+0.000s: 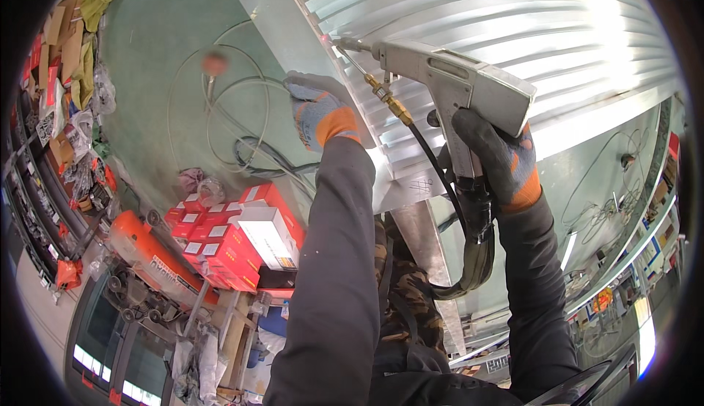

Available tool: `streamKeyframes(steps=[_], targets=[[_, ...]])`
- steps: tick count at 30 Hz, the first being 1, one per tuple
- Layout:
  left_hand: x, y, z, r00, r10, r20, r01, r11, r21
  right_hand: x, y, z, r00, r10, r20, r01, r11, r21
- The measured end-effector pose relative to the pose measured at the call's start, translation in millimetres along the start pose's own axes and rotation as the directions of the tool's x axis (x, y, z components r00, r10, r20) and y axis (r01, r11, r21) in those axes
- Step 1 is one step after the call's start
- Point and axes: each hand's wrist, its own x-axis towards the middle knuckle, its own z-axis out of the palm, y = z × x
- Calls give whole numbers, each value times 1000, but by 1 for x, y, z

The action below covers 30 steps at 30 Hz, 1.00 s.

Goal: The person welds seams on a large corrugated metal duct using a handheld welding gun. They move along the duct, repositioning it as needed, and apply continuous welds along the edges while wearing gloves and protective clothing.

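Observation:
My right hand (pixel 506 160), in a grey and orange glove, is closed round the grip of a silver handheld welding gun (pixel 458 83). The gun's nozzle tip (pixel 345 43) meets the seam along the edge of a large ribbed metal panel (pixel 469 10), where a small reddish glow shows. A brass fitting (pixel 389 98) with a black hose runs beneath the gun. My left hand (pixel 323 112), also gloved, is at the panel's flat border strip (pixel 271 17), left of the nozzle. Its fingers look curled over the strip's outer edge; the fingertips are partly hidden.
Coiled hoses and cable (pixel 257 149) lie on the green floor to the left. Nearby stand stacked red boxes (pixel 224 248) and an orange cylinder (pixel 158 255). Cluttered shelves (pixel 44 186) line the far left. A thick dark cable (pixel 473 270) hangs from the gun past my body.

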Motion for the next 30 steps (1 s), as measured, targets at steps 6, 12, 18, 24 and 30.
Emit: streamKeyframes(steps=[6, 12, 18, 24, 30], targets=[[40, -5, 45, 998, 9, -63, -4, 996, 87, -6, 1, -8, 998, 63, 25, -62, 998, -27], [61, -9, 71, 993, 16, -116, -1, 991, 132, -8, 20, -12, 999, -20, 39, 17, 997, 75], [90, -18, 108, 984, 28, -176, 4, 984, 176, -8, 21, -16, 997, 25, 72, -33, 992, 119], [86, -23, 102, 987, 22, -158, 0, 990, 143, -8, 15, -10, 997, -6, 74, 8, 999, -36], [34, -1, 38, 995, 8, -98, 1, 995, 98, -8, 23, -14, 995, -22, 93, 8, 989, 146]])
